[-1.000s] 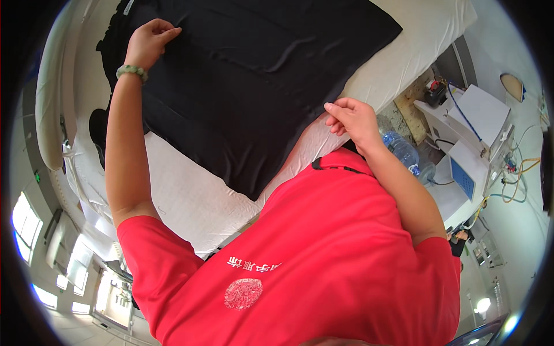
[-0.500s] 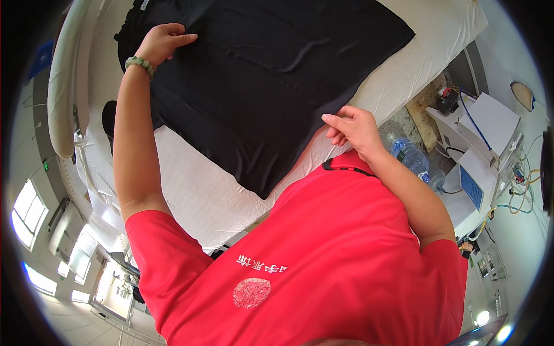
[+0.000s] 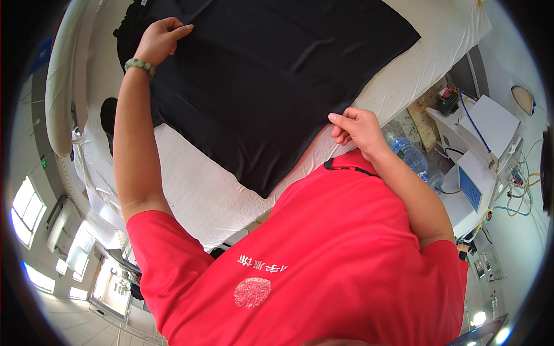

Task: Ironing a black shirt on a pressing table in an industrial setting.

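A black garment [image 3: 248,81] lies spread over a white-covered table, with faint creases across it and one corner pointing toward me. Its far edge runs out of the picture. At its left part, my left hand [image 3: 161,41] is closed, thumb and fingers pinching the cloth. On the right, my right hand [image 3: 359,131] is closed on the garment's near right edge, thumb against the fingers. A gathered edge and a small white label [image 3: 143,3] show at the garment's upper left.
The white table cover [image 3: 190,179] shows around the cloth. A padded white roll-shaped board [image 3: 59,86] stands at the left. To the right are large clear plastic bottles [image 3: 411,154], a white machine [image 3: 482,127] with hoses, and a red-and-black device [image 3: 447,101].
My left hand has moved slightly up and left, its thumb now closer to the fingers. My right hand has shifted a little right, and the garment's right edge has moved with it.
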Motion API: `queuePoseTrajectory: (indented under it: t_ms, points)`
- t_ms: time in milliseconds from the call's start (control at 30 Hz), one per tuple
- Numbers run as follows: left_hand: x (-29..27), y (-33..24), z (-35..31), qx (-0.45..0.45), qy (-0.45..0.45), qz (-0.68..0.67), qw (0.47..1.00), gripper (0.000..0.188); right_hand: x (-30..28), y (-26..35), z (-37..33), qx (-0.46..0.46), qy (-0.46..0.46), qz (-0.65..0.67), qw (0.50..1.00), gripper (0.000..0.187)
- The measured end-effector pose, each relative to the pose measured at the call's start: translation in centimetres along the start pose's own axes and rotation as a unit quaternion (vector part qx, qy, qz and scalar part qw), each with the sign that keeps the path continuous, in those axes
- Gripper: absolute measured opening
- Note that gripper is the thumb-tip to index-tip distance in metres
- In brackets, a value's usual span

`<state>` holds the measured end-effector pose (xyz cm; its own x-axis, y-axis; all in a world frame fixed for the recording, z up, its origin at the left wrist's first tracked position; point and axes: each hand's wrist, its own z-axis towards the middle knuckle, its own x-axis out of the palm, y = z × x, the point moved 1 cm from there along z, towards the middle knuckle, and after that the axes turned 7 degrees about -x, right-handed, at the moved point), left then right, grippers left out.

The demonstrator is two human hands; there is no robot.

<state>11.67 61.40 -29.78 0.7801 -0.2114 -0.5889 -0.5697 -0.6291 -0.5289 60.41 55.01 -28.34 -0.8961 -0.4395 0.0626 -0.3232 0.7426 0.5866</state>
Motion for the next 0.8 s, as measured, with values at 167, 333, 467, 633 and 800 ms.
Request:
queuePoseTrajectory:
  t_ms: [167,333,467,633,800]
  points:
    - [0.6,-0.2,0.7,0.06,-0.065,0.1,0.991,0.029,-0.4,-0.2,0.4,0.001,0.011,-0.009,1.0,0.029]
    - [0.0,0.0,0.4,0.012,-0.005,-0.031,0.999,0.023,-0.1,0.3,0.5,0.017,0.01,-0.012,1.0,0.029]
    - [0.0,0.2,0.2,-0.006,0.054,-0.17,0.984,0.024,-0.5,0.4,0.5,0.023,0.009,-0.028,0.999,0.03]
    - [-0.4,0.6,-0.4,0.014,0.115,-0.228,0.967,0.038,-0.2,0.6,0.3,0.023,0.01,-0.024,0.999,0.03]
    - [0.0,0.4,-0.8,0.038,0.078,-0.159,0.983,0.036,-0.3,0.4,0.4,0.026,0.009,-0.027,0.999,0.03]
